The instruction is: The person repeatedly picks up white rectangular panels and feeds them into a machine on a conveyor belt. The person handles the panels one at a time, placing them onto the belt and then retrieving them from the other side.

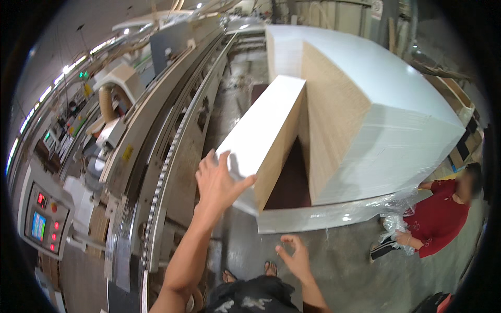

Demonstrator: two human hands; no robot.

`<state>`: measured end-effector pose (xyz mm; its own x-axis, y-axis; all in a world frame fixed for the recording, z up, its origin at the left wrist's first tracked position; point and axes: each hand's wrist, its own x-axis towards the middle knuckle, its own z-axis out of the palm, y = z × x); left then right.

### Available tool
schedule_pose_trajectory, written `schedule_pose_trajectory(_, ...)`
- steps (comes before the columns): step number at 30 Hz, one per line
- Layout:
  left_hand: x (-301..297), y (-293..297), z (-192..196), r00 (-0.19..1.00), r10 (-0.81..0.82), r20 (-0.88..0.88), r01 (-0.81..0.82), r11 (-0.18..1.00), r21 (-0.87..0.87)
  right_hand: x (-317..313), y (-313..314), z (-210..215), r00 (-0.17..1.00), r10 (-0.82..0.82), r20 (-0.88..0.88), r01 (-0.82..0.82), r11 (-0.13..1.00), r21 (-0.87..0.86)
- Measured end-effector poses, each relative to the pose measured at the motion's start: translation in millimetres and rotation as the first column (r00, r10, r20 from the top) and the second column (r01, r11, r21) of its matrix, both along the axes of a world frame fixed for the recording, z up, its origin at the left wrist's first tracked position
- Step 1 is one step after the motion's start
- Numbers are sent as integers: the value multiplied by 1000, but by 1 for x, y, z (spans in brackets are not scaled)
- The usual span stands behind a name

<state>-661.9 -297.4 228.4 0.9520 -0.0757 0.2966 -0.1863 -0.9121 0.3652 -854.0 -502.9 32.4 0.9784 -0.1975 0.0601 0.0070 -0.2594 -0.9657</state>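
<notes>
My left hand (220, 180) lies flat with spread fingers on the near corner of a white-topped stack of boards (266, 128), whose cut edges show light brown. That narrow stack stands beside a much larger white stack (376, 104) on the same low base. Lower down, my right hand (295, 256) hovers open over the grey floor, a little short of the white base board (313, 216), and touches nothing.
A long conveyor machine (172, 151) runs along my left, with a control panel (44, 219) of red buttons and a small screen. At the right a person in a red top (438, 216) crouches, pulling clear plastic wrap (394, 221) from the large stack's corner.
</notes>
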Motion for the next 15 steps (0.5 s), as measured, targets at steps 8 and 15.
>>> schedule_pose_trajectory(8, -99, 115, -1, 999, -40, -3, 39, 992, -118, 61, 66, 67, 948, 318, 20, -225, 622, 750)
schedule_pose_trajectory(15, -244, 288, -2, 992, -110, -65, 77, 918, -388, 104, 183, 134, 991, 131, -24, -36, 442, 896)
